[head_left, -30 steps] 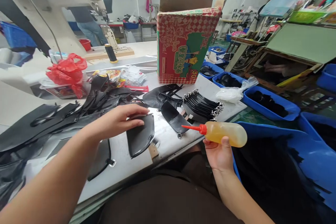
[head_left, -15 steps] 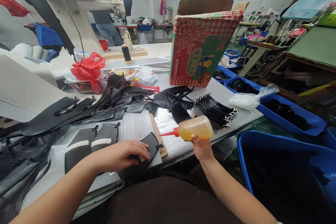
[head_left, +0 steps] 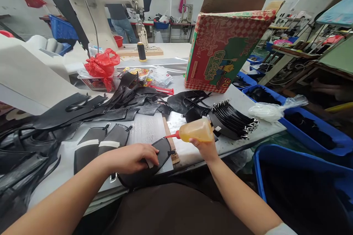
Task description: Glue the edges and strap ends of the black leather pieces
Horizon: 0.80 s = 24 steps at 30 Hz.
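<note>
My right hand [head_left: 204, 147] is wrapped round a glue bottle [head_left: 197, 130], a clear squeeze bottle of yellowish liquid tipped on its side. Its thin red nozzle points left, with the tip at or just above the top edge of a black leather piece [head_left: 162, 148]. That piece has a small metal ring on a tab at its right. My left hand [head_left: 140, 158] holds it down, fingers together and bent over it near a white strip. Left of this hand lie two similar black panels [head_left: 114, 136], each crossed by white tape.
Black straps [head_left: 110, 106] are heaped across the table, with a bundle of cords with metal clasps [head_left: 234, 119] at right. Behind them stand a printed carton [head_left: 217, 51], a red bag [head_left: 102, 66] and a sewing machine [head_left: 116, 2]. A blue bin [head_left: 257, 169] is at lower right.
My right hand has brought the glue bottle left and slightly up, so its nozzle now meets the leather piece's top edge. My left hand stays on the piece; the view has shifted a little.
</note>
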### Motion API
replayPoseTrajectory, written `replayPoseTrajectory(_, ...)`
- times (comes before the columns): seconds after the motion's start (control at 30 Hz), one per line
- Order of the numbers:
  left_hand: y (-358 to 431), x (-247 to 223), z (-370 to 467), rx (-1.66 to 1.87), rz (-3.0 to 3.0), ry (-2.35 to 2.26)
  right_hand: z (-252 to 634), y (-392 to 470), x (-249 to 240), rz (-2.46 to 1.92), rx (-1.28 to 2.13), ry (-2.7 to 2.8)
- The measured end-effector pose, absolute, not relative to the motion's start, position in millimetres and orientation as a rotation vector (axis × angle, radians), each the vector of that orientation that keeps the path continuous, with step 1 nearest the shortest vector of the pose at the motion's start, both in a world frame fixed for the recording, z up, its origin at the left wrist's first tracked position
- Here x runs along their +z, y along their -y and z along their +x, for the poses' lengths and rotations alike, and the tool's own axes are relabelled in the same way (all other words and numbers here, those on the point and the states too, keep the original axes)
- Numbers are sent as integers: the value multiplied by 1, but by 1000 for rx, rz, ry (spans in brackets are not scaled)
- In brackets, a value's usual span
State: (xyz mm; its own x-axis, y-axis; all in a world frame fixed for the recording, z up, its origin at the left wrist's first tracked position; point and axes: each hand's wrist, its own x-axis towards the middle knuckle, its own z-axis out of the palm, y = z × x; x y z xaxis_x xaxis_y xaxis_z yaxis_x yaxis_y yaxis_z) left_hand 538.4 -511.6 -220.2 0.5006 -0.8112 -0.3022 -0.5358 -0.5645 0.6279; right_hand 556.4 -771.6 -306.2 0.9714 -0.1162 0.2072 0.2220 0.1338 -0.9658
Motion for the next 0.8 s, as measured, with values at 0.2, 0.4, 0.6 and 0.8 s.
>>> replayPoseTrajectory(0.2,512,-220,539,-835,2284,1081,558,776,-311,-1396,-243,149)
replayPoseTrajectory(0.4,510,-222,540,-801,2259,1089,564,774,-323,-1366,-192,129)
replayPoseTrajectory(0.6,509,-224,540,-803,2234,1096,557,781,-328,-1329,-193,145)
replayPoseTrajectory(0.8,509,-225,541,-812,2226,1081,547,791,-331,-1289,-199,98)
